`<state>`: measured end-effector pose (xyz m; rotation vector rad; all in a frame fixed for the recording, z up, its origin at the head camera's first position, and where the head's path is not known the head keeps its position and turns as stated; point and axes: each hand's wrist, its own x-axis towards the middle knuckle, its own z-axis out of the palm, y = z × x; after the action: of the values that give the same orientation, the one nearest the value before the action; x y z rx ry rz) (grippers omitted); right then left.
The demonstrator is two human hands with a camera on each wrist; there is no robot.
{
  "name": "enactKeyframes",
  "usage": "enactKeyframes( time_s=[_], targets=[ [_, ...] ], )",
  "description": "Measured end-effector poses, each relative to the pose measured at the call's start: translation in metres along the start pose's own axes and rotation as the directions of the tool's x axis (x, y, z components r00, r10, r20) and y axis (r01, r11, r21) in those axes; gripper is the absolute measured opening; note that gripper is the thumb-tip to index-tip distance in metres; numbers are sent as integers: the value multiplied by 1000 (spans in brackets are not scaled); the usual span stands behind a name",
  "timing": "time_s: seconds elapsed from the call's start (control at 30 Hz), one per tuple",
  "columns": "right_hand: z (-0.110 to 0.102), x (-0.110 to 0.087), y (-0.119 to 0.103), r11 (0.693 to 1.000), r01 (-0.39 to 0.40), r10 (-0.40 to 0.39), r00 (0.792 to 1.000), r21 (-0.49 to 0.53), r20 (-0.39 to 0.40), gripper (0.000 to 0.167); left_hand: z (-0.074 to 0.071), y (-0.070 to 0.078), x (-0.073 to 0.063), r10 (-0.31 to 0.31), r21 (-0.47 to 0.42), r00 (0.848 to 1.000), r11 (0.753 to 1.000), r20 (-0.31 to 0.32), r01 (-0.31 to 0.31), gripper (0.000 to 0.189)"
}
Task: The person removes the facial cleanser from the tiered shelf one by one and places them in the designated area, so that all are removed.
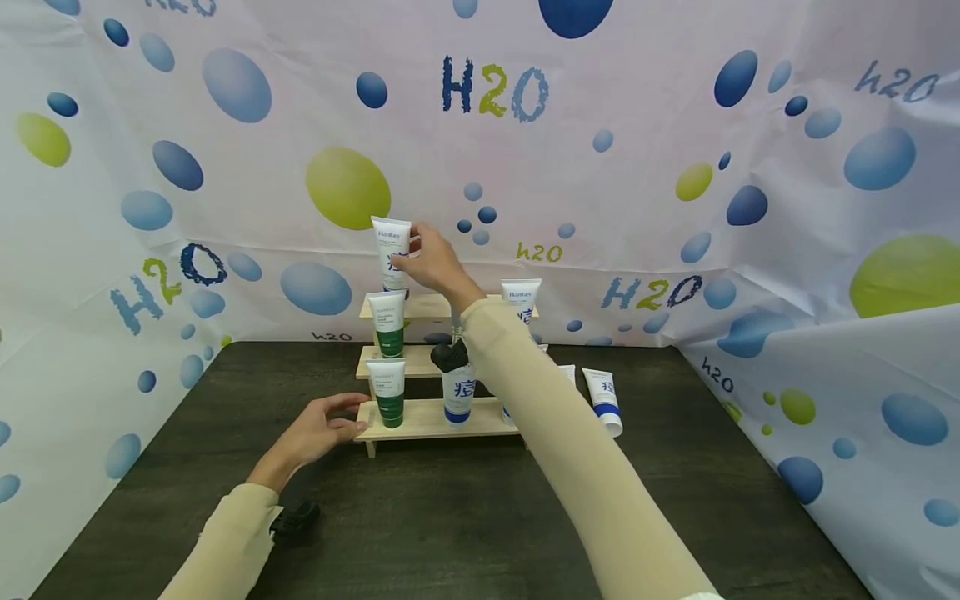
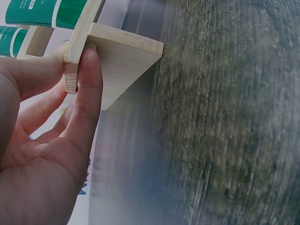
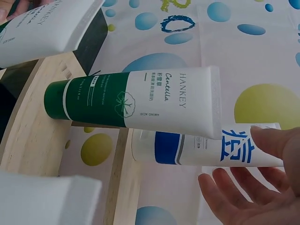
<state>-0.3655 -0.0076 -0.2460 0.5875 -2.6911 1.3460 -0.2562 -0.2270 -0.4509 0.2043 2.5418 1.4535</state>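
Note:
A three-tier wooden rack [image 1: 420,417] stands on the dark table. At the left end of its lowest shelf, my left hand [image 1: 318,433] pinches the board between thumb and fingers, seen closely in the left wrist view. My right hand [image 1: 437,265] grips a white tube [image 1: 388,242] with blue lettering, upright at the left of the top shelf. In the right wrist view its cap end is right at the shelf edge. Below it, green-and-white tubes stand on the middle shelf, one tube [image 1: 387,321], and on the lowest, another tube [image 1: 387,387].
A blue-and-white tube [image 1: 459,396] stands mid-lowest shelf, another tube [image 1: 519,292] at the top right. My right sleeve [image 1: 555,417] hides part of the rack's right side. Right of the rack, a tube [image 1: 602,396] leans or lies on the table [image 1: 450,517]. A printed sheet [image 1: 637,167] hangs behind.

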Motion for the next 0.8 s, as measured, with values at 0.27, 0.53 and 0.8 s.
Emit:
enactKeyframes(
  time_s=[0.27, 0.53, 0.8],
  targets=[
    [4, -1, 2, 999, 16, -18, 998, -32, -66, 39, 1, 0, 2, -12, 15, 1000, 1000, -5, 12, 60],
    [2, -2, 0, 998, 43, -46, 996, -52, -72, 36, -1, 2, 1, -9, 13, 1000, 1000, -5, 9, 60],
    [2, -2, 4, 995, 96, -96, 989, -8, -111, 36, 0, 0, 1, 5, 9, 1000, 1000, -6, -5, 59]
  ],
)
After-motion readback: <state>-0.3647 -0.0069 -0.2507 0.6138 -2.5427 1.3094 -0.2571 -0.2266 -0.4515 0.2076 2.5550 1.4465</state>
